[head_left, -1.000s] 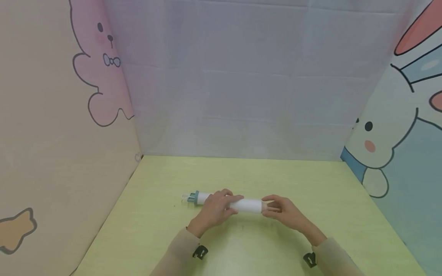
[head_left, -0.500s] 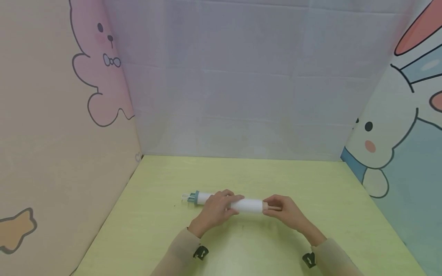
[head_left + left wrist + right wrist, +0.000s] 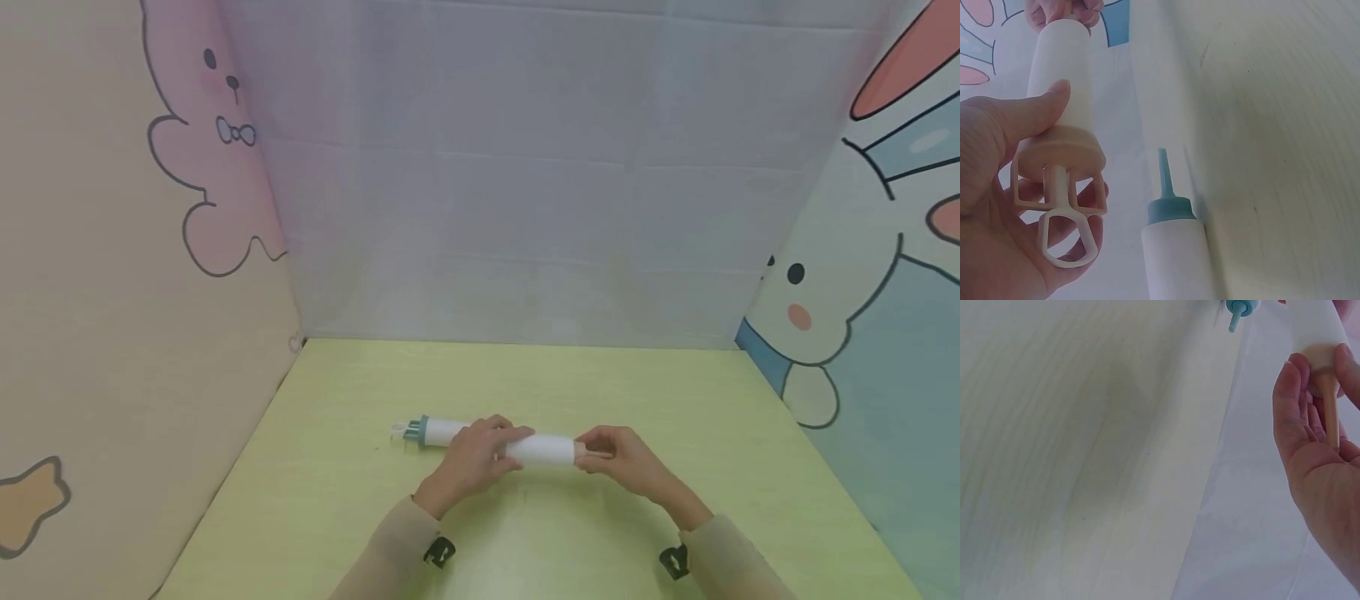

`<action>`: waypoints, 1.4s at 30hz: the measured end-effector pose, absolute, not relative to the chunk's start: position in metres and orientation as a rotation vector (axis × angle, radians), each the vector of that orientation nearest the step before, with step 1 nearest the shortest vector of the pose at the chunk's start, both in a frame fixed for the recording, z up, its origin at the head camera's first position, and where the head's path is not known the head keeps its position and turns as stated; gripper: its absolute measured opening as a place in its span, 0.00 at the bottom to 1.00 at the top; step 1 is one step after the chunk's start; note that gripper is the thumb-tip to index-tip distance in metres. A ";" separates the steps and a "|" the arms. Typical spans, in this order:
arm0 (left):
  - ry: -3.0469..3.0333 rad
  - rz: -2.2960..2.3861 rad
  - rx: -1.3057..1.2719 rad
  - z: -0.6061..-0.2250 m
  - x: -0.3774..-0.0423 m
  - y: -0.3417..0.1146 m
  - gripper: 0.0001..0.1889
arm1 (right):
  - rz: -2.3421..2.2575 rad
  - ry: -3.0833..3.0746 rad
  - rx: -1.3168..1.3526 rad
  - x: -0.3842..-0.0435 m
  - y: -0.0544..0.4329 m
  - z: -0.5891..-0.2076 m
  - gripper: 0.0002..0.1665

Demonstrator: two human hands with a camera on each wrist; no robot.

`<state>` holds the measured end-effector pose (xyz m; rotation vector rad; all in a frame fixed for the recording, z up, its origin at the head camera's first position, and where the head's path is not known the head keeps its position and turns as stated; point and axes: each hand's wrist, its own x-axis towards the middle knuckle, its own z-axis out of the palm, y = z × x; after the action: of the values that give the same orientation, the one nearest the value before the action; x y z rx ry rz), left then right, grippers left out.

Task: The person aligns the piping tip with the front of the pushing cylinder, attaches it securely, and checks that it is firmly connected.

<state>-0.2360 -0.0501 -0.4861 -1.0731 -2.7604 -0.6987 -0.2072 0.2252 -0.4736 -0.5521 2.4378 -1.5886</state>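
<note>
My left hand (image 3: 480,457) grips the barrel of a white plunger syringe (image 3: 547,450), thumb across it. In the left wrist view its beige finger grip (image 3: 1063,150) and the white ring of its plunger point back past my palm. At the other end my right hand (image 3: 630,462) pinches the base of the beige cap, whose long nozzle (image 3: 1330,415) runs down inside the palm. A second white syringe (image 3: 444,432) with teal ends lies on the table behind my left hand, which partly hides it. Its teal nozzle cap (image 3: 1170,209) shows in the left wrist view.
The pale yellow-green table (image 3: 360,533) reaches back to a plain whitish curtain (image 3: 480,183). Side panels with cartoon animals stand at left and right. A black wrist mount (image 3: 439,551) sits at the left cuff, another (image 3: 674,561) at the right.
The held syringe has shifted slightly to the right with both hands. My right fingers have drawn in closer around the cap's base. The teal-ended syringe stays where it lies.
</note>
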 end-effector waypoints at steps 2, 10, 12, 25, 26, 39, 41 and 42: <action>-2.747 -0.679 -1.075 -0.488 -0.238 -0.047 0.25 | -1.590 2.446 -0.539 -0.211 0.231 -0.483 0.15; -2.653 -0.644 -1.067 -0.491 -0.249 -0.028 0.26 | -1.646 2.513 -0.487 -0.212 0.244 -0.488 0.19; -2.663 -0.643 -1.058 -0.494 -0.252 -0.024 0.27 | -1.652 2.527 -0.480 -0.212 0.248 -0.489 0.20; -2.731 -0.644 -1.000 -0.498 -0.256 0.020 0.25 | -1.623 2.596 -0.295 -0.211 0.279 -0.489 0.24; -2.734 -0.636 -0.996 -0.500 -0.256 0.024 0.25 | -1.618 2.600 -0.286 -0.210 0.281 -0.489 0.24; -2.681 -0.667 -1.012 -0.518 -0.259 0.054 0.25 | -1.602 2.626 -0.209 -0.212 0.306 -0.498 0.24; -2.678 -0.674 -1.018 -0.520 -0.260 0.056 0.25 | -1.606 2.613 -0.197 -0.212 0.308 -0.500 0.24; -2.678 -0.680 -1.019 -0.521 -0.260 0.057 0.25 | -1.606 2.608 -0.193 -0.213 0.309 -0.501 0.24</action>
<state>-0.2601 0.0572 -0.5209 -1.0195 -2.6778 -0.6798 -0.2127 0.3088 -0.5005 -0.1926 2.6078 -1.6062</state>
